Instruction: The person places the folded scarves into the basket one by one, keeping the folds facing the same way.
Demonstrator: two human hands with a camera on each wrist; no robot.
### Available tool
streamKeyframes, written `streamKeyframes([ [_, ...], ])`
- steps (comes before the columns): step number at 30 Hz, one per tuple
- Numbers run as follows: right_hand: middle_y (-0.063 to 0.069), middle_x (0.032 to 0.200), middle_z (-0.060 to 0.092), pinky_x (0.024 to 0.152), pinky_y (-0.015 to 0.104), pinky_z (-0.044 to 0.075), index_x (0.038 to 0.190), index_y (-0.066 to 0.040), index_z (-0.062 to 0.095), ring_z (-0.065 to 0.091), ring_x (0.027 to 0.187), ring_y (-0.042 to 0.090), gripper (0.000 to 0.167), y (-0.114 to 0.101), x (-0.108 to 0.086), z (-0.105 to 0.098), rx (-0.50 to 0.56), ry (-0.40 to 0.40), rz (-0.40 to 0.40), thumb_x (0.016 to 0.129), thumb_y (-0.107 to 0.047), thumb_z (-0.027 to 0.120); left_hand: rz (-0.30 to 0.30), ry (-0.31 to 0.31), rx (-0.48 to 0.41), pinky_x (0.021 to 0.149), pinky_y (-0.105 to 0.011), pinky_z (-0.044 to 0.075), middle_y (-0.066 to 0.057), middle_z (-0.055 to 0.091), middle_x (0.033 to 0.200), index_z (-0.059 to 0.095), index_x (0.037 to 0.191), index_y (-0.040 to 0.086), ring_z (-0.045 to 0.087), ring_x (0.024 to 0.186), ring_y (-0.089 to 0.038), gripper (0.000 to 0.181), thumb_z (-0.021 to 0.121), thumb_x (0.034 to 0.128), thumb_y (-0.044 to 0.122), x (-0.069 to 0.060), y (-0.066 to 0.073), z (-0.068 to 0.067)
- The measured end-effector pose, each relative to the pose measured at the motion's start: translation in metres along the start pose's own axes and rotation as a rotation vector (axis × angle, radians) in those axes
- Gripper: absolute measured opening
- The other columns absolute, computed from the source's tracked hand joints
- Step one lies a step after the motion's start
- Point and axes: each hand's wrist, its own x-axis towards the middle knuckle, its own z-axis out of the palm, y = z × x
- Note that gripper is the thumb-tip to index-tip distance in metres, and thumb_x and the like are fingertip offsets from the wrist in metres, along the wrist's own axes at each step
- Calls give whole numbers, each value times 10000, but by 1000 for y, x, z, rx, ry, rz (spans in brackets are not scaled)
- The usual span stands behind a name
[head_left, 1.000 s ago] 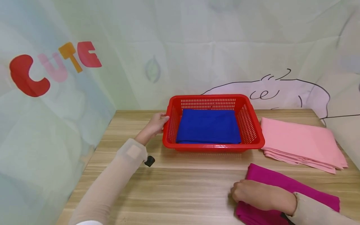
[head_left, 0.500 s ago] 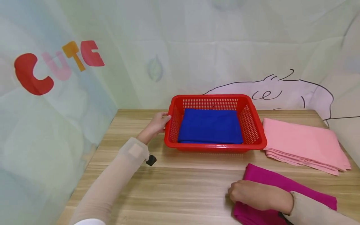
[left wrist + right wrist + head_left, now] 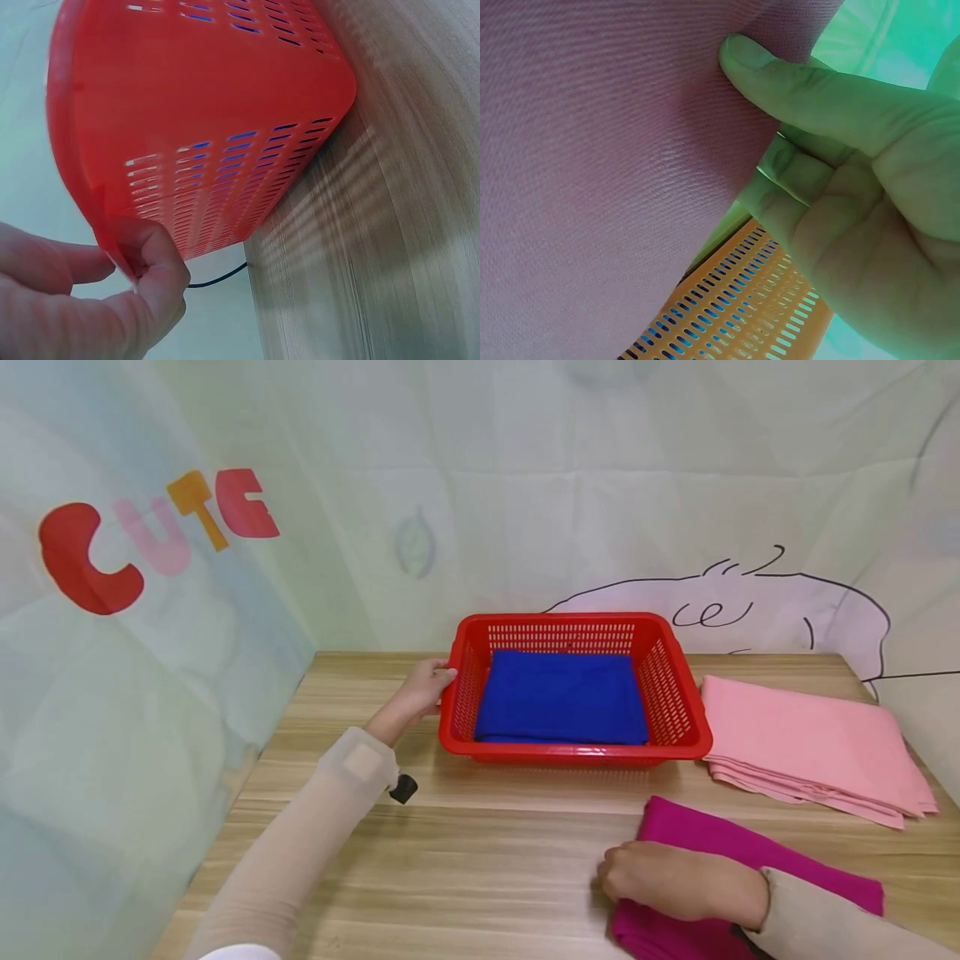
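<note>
A red plastic basket [image 3: 592, 749] with slotted walls stands on the table, and a folded blue cloth [image 3: 562, 697] lies flat inside it. At the basket's left end my left hand [image 3: 418, 691] grips the rim; in the left wrist view its thumb and curled fingers [image 3: 161, 262] pinch the red edge. My right hand [image 3: 678, 878] holds the left edge of a folded magenta cloth [image 3: 757, 843] at the front right. The right wrist view has the thumb [image 3: 780, 82] pressed on the cloth [image 3: 607, 180], with the other fingers partly hidden behind it.
A folded pink cloth [image 3: 810, 739] lies right of the basket, close to its right end. Behind the wooden table [image 3: 465, 860] hangs a printed curtain [image 3: 480, 510], which also runs along the left side. A dark cord [image 3: 217, 279] shows beyond the basket.
The right hand and the magenta cloth have shifted a little to the left. The left hand keeps its grip on the basket, which stays in place apart from a slight camera shift.
</note>
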Motion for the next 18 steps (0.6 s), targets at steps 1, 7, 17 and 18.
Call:
streamKeyframes([
  [1, -159, 714, 497, 591, 143, 351, 670, -271, 541, 471, 683, -3, 321, 0, 1, 0, -3, -1, -2, 765, -24, 723, 1, -1, -2, 893, -457, 551, -294, 521, 1338, 263, 1519, -68, 584, 1157, -372, 483, 363, 1093, 136, 0, 0, 0],
  [7, -158, 719, 506, 592, 142, 358, 680, -268, 559, 473, 685, -4, 300, -2, 6, -1, -16, -26, -6, 787, -41, 724, 1, 7, -8, 892, -454, 551, -292, 527, 1335, 278, 1515, -66, 587, 1158, -375, 477, 365, 1093, 138, 0, 0, 1],
  [17, -153, 730, 522, 600, 142, 371, 679, -279, 570, 493, 687, 4, 278, -4, 16, -3, -14, -16, -39, 785, -64, 710, 23, 6, -14, 852, -432, 572, -303, 526, 1328, 274, 1510, -80, 593, 1148, -385, 476, 363, 1093, 133, 0, -2, 1],
  [18, -155, 728, 519, 599, 139, 364, 678, -279, 569, 487, 684, 1, 281, -4, 17, -3, -4, -17, -41, 786, -61, 710, 25, 4, -14, 855, -435, 570, -305, 525, 1328, 273, 1510, -81, 592, 1149, -385, 477, 363, 1093, 132, 0, -2, 1],
])
